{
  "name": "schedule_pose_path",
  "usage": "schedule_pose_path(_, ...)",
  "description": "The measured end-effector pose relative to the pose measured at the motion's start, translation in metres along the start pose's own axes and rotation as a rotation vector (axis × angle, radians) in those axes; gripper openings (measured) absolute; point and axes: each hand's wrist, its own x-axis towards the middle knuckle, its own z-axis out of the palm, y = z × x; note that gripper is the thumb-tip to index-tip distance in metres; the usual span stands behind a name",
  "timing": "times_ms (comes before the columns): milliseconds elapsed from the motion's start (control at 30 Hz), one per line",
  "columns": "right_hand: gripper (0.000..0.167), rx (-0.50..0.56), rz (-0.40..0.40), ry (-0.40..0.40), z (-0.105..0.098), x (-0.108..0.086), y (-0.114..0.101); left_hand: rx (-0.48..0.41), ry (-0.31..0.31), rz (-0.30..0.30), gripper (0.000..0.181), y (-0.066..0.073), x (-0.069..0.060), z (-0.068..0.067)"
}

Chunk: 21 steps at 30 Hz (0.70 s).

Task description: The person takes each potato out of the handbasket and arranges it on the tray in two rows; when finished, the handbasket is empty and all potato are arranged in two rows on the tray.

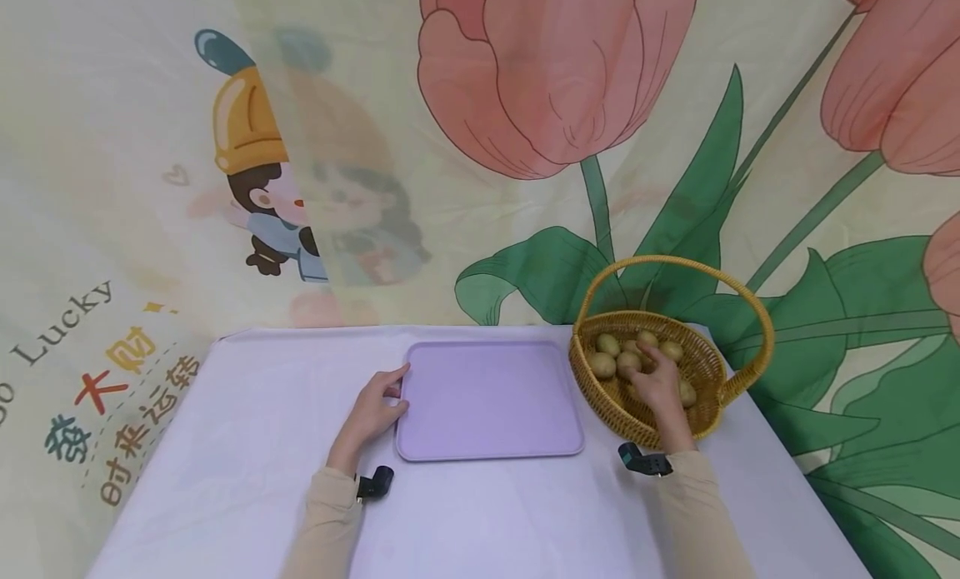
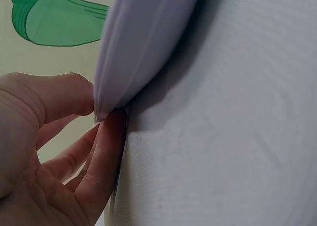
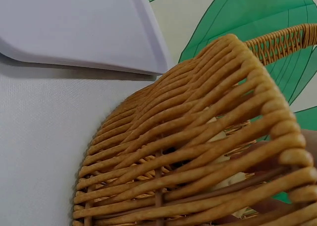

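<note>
A light purple rectangular tray [image 1: 491, 402] lies on the table, and my left hand [image 1: 377, 404] is at its left edge. In the left wrist view, the thumb presses the rim of the tray [image 2: 141, 42] while a finger lies under it, so the hand pinches the edge. My right hand [image 1: 660, 387] reaches into a wicker basket [image 1: 609, 414], thumb and fingers among several potatoes [image 1: 602, 365]. Whether it grips one is hidden. From the right wrist, the woven wall of the basket [image 3: 198, 151] covers most of that hand.
A tall arched handle [image 1: 678, 262] rises over the basket, which stands close to the tray's right edge. White cloth covers the table [image 1: 480, 521]. Behind the table hangs a printed backdrop [image 1: 360, 79] with tulips and a cartoon figure.
</note>
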Motion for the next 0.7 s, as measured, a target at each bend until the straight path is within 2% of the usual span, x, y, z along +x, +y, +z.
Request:
schedule_pose_path(467, 0.055, -0.033, -0.014, 0.017, 0.0028, 0.0042, 0.0038, -0.02, 0.003, 0.01, 0.063, 0.0002, -0.0015, -0.0008)
schedule_pose_path(700, 0.053, -0.05, 0.01, 0.0, 0.0014, 0.0042, 0.0029, -0.016, 0.007, 0.006, 0.062, -0.001, -0.0012, -0.0003)
